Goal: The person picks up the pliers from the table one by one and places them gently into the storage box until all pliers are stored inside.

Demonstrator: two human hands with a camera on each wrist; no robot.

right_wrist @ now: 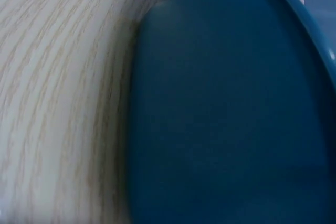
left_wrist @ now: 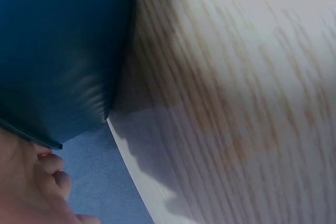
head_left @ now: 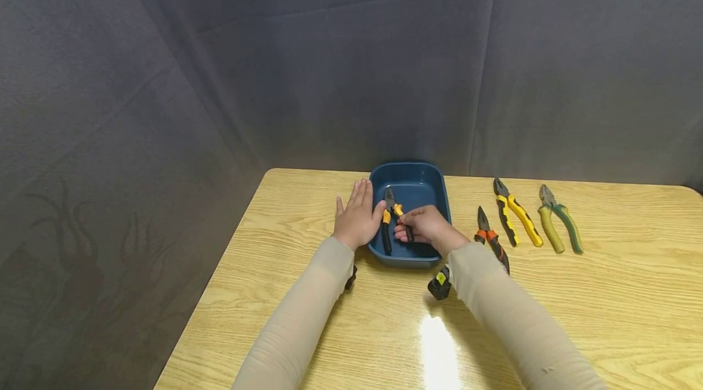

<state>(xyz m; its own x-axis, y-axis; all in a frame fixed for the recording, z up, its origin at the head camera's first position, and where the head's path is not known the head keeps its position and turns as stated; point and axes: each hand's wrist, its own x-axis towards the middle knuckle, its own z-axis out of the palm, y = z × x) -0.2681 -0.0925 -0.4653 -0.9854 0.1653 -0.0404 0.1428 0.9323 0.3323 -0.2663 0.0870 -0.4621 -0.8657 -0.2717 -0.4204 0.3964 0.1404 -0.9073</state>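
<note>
In the head view a deep blue plastic tray (head_left: 409, 262) stands at the back of the table. Inside it are pliers (head_left: 387, 238) with black and orange handles, their dark jaws pointing to the far end. My right hand (head_left: 429, 228) reaches over the tray's right side and pinches the right handle between thumb and fingers. Straight-fingered, my left hand (head_left: 358, 218) rests against the left rim, thumb over the edge. The left wrist view shows the tray's outer wall (left_wrist: 63, 51) with fingers (left_wrist: 52, 174) at its rim; the right wrist view is mostly tray wall (right_wrist: 226, 108).
Right of the tray lie orange-and-black long-nose pliers (head_left: 497, 248), partly behind my right forearm. Farther right are yellow-and-black pliers (head_left: 522, 213) and pliers with yellow and green handles (head_left: 570, 228). A grey curtain (head_left: 351, 72) hangs behind the wooden table (head_left: 384, 329).
</note>
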